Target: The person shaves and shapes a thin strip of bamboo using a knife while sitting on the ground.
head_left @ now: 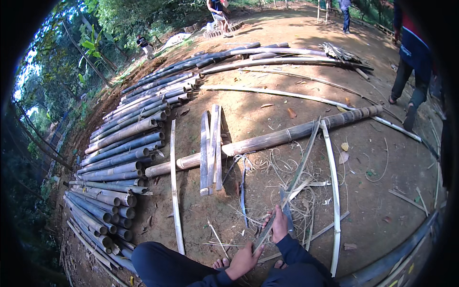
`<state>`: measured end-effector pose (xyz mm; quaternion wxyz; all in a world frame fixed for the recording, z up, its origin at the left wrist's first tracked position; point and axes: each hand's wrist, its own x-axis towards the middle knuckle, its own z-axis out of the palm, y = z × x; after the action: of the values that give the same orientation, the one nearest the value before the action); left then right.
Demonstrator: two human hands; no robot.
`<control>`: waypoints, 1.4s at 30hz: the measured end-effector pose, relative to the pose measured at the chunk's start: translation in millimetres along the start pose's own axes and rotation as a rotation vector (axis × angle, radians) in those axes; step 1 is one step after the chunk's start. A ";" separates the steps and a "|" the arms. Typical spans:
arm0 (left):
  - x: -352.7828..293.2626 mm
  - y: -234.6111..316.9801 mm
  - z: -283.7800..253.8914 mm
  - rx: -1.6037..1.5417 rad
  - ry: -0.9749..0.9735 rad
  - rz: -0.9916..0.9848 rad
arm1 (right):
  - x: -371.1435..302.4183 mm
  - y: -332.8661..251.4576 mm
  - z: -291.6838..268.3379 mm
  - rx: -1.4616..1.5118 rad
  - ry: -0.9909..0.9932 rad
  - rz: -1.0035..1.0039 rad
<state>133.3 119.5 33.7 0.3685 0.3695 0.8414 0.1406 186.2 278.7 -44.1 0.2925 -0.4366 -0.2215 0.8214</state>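
Observation:
A long, narrow bamboo strip (272,221) slants up from my lap, its far end resting across a thick bamboo pole (260,142). My left hand (244,260) is closed around the near end of the strip. Farther along it, my right hand (278,226) is closed, with the grey blade of a knife (287,210) rising beside its fingers; the handle is hidden in the hand. The strip passes against that blade. Curled bamboo shavings (306,205) lie on the dirt just beyond my right hand.
Cut bamboo poles (129,155) lie in a row at left. Several split slats (210,148) rest across the thick pole; single strips (176,191) (334,201) lie on either side. A person (413,62) stands at far right; others (218,14) are farther back.

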 end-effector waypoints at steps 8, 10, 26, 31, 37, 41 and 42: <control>-32.7 10.3 -114.2 -0.352 -0.324 0.021 | -32.1 -54.2 25.4 0.067 -0.143 -0.065; -35.8 0.4 -151.4 -0.309 -0.142 0.161 | -45.2 -68.3 43.0 0.119 -0.138 -0.062; -53.9 98.2 -262.1 -1.046 0.834 1.365 | -123.5 -100.8 221.2 0.344 -0.380 0.167; -44.3 105.3 -313.4 -1.109 0.563 1.399 | -128.0 -149.7 229.2 -0.200 -0.924 0.322; -20.8 98.5 -363.7 -1.185 0.814 1.086 | -95.5 -168.5 182.2 -0.658 -0.799 -0.256; -27.1 89.0 -381.5 -1.162 0.744 1.181 | -17.9 -71.9 27.3 -1.279 -0.229 -0.292; -26.0 87.3 -385.4 -1.182 0.756 1.175 | -0.7 -44.2 -19.8 -1.599 -0.111 -0.334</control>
<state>-88.7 174.5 357.0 0.0668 0.4187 0.3736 0.8250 216.0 312.7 -26.6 0.0000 -0.4332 -0.8166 0.3815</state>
